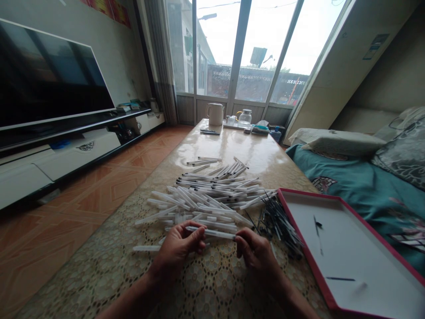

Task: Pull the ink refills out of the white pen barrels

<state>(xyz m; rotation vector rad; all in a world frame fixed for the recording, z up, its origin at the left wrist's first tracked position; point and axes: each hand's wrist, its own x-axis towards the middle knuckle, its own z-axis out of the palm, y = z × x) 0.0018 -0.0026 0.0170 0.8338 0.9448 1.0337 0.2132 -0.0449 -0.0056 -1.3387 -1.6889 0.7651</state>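
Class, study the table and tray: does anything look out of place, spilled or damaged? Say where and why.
A thin dark stick and a dark-and-pale one lie loose in the red-rimmed tray, apart from the dark heap beside it; that looks slightly odd. No spill or damage is visible.

The patterned table [212, 288] bears a pen pile [186, 198]; right of it, dark refills [279, 220] and a red-rimmed tray [352, 239]; far behind it, a jug [216, 115]

A pitcher [215, 114] stands near a seemingly glass jug [245, 118].
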